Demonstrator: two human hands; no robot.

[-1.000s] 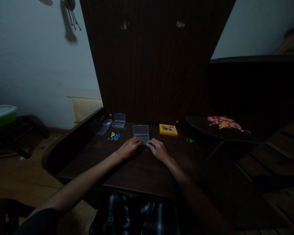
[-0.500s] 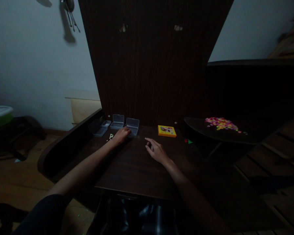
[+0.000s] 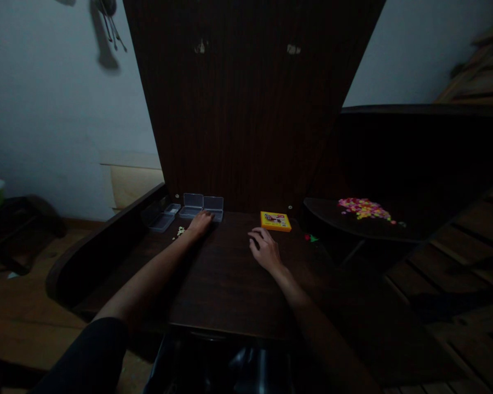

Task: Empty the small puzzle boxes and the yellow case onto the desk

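Note:
My left hand (image 3: 201,220) is closed over the front left part of a small clear plastic box (image 3: 213,204), whose lid stands up. The fingertips are partly hidden against the box. Close on its left stands another clear plastic box (image 3: 193,201) with its lid raised. Small pale beads (image 3: 181,232) lie loose to the left of my left wrist. My right hand (image 3: 266,249) hovers over or rests on the table, fingers apart and slightly curled, holding nothing. Just beyond it lies a yellow box (image 3: 275,221).
Farther left are an opened clear box (image 3: 161,221) and a smaller clear box (image 3: 173,209) beside the raised table side (image 3: 107,241). A heap of pink and yellow pieces (image 3: 365,208) lies on the right shelf (image 3: 324,210). Red and green bits (image 3: 311,238) sit below it.
My left hand has moved the clear box left, up beside its neighbour. My right hand's fingers have spread and shifted slightly nearer the yellow box. The view has turned a little.

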